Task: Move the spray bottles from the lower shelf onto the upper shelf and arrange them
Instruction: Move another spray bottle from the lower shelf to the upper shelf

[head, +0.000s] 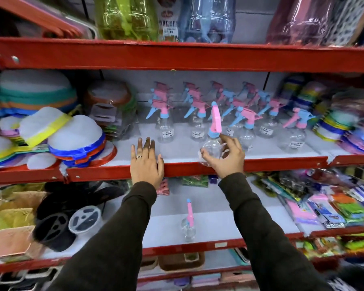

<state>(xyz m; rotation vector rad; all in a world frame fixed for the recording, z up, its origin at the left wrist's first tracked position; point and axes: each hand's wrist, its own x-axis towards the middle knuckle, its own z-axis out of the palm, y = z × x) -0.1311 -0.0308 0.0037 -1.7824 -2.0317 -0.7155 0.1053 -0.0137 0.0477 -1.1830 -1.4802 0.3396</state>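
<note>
My right hand (226, 157) grips a clear spray bottle (212, 143) with a pink and blue trigger head, holding it at the front edge of the upper shelf (282, 162). My left hand (145, 162) lies flat and open on that shelf's front edge, to the left of the bottle. Behind them several clear spray bottles (246, 122) with pink and blue heads stand in rows on the upper shelf. One spray bottle (188, 221) stands alone on the lower shelf (229, 242), between my two arms.
Stacked round strainers (76, 139) fill the upper shelf's left side, bundled coloured goods (349, 127) its right. On the lower shelf lie baskets (11, 234) and lidded tubs (85, 219) at left, packaged items (328, 208) at right. Large plastic bottles (206, 17) stand on the top shelf.
</note>
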